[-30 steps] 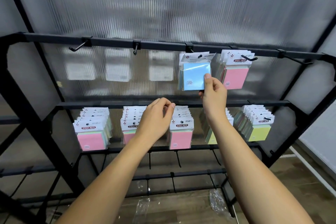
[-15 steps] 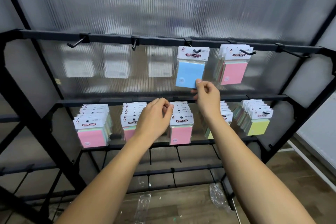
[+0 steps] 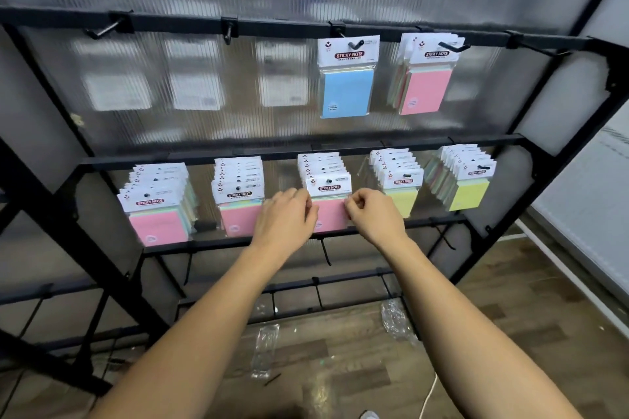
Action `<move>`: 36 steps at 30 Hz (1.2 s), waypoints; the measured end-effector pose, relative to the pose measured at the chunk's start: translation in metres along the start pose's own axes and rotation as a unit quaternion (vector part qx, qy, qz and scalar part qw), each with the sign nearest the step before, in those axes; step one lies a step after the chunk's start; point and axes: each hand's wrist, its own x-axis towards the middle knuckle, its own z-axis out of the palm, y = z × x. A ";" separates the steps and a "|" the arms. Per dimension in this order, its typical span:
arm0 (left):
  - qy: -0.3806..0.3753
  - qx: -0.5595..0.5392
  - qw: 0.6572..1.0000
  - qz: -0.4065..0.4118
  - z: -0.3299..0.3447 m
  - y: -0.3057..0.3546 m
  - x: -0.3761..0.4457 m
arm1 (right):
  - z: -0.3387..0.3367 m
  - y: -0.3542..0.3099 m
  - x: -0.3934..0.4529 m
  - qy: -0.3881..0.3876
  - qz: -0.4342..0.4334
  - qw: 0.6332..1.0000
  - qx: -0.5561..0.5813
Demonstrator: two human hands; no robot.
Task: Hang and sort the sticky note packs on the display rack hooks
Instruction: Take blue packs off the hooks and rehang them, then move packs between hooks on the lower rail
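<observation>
A blue sticky note pack hangs alone on a top-row hook of the black display rack. To its right several packs fronted by a pink one hang on another hook. On the middle row, my left hand and my right hand pinch the two sides of the front pink pack of the centre stack. Other stacks hang left, fronted by pink and pink, and right, fronted by yellow and yellow-green.
Three top-row hooks at the left and far right carry nothing. Lower rack bars have bare hooks. Clear plastic wrappers lie on the wooden floor under the rack. A ribbed translucent panel backs the rack.
My right hand let go of the blue pack, which now hangs on the top hook, and dropped to the middle row. Both hands now pinch the centre stack's front pink pack.
</observation>
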 end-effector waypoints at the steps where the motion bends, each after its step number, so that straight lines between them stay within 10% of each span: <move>1: -0.006 0.004 1.000 0.001 0.003 0.000 -0.001 | 0.000 0.003 -0.003 -0.001 0.000 1.000 -0.012; 16: -0.036 0.076 0.993 -0.085 0.036 0.005 -0.003 | -0.027 0.061 0.006 -0.008 0.108 0.978 -0.180; 36: -0.030 0.017 0.967 -0.253 0.058 0.053 -0.006 | -0.034 0.120 0.044 -0.065 0.134 0.985 0.093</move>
